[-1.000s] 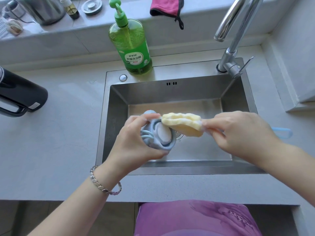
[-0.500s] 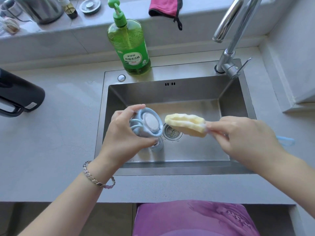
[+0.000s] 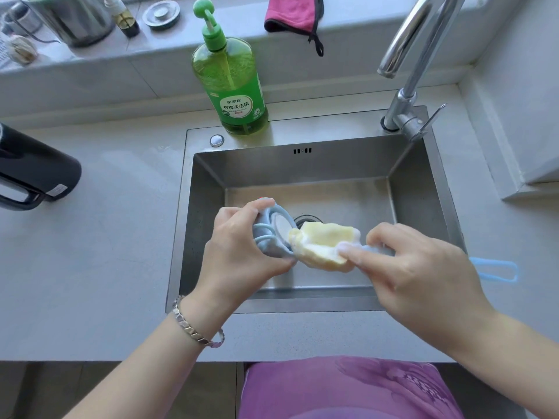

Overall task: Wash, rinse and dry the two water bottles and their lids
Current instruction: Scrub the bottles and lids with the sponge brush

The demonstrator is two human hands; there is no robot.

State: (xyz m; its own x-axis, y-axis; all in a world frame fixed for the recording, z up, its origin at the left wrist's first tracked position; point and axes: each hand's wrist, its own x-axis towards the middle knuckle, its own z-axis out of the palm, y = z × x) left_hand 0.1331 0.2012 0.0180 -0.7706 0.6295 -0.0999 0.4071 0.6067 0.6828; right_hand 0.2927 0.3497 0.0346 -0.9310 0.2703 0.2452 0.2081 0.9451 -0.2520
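Observation:
Over the steel sink (image 3: 305, 164), my left hand (image 3: 242, 255) grips a pale blue bottle lid (image 3: 273, 231) with a loop strap, its inner side turned to the right. My right hand (image 3: 414, 267) holds a sponge brush by its light blue handle; the yellow foamy sponge head (image 3: 323, 246) presses against the lid's rim. The handle's blue loop end (image 3: 496, 269) sticks out past my right wrist. A black bottle (image 3: 33, 176) lies on its side on the counter at the far left, partly cut off by the frame edge.
A green dish soap pump bottle (image 3: 233, 86) stands behind the sink. The faucet (image 3: 408, 55) rises at the back right. A pink cloth (image 3: 292, 13) hangs over the ledge, which also carries a metal pot (image 3: 72, 16), a small bottle and a round metal lid (image 3: 161, 13).
The sponge head was apart from the lid half a second ago and now touches its rim again. My left hand has turned the lid slightly and shifted it toward the sponge.

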